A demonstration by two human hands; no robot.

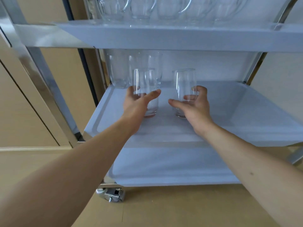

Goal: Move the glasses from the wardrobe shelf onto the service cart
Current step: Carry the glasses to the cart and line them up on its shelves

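Two clear tall glasses stand upright on the middle shelf (229,112) of the white service cart. My left hand (137,105) cups the left glass (145,79), thumb stretched straight across its front and fingers behind it. In the same way my right hand (193,107) sits round the right glass (185,81), with its thumb spread out to the left and its fingers loosely curved at the far side. Neither hand squeezes its glass. Behind them, at the back left of this shelf, stand more glasses (119,71).
Several glass mugs (147,7) with handles fill the cart's top shelf (164,35). The bottom shelf (172,166) lies below my arms. A chrome frame post (49,82) runs down the left side, ending at a caster wheel (111,194). Beige wardrobe panels stand at left.
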